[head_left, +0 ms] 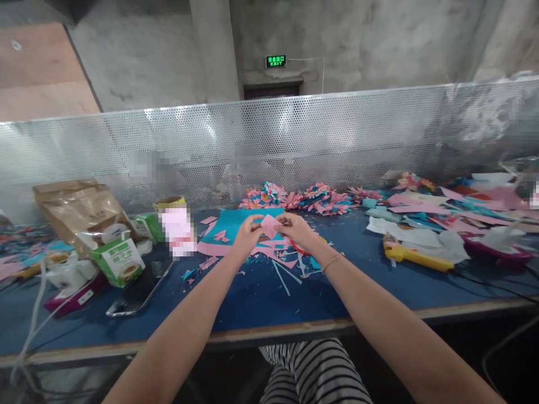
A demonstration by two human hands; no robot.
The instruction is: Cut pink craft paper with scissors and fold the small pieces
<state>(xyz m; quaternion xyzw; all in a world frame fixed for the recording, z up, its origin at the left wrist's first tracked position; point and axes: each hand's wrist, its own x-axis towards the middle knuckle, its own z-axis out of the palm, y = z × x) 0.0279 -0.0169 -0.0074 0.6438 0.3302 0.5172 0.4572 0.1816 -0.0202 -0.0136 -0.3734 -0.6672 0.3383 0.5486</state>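
Observation:
A small folded square of pink paper (pixel 270 225) is pinched between my two hands above the blue table. My left hand (pixel 249 231) grips its left corner, and the fingers of my right hand (pixel 293 226) close on its right side. Under and behind the hands lie a blue paper sheet (pixel 227 224) and pink paper sheets (pixel 210 249). Red scissor handles (pixel 298 247) show partly beneath my right hand. Thin paper strips (pixel 281 278) and small scraps are scattered in front of them.
Pink and blue paper flowers (pixel 324 201) are heaped along the perforated metal screen (pixel 295 134). To the right lies a yellow glue gun (pixel 415 257) with a cord. On the left are a phone (pixel 141 289), a green-and-white box (pixel 119 261) and a brown paper bag (pixel 84 213).

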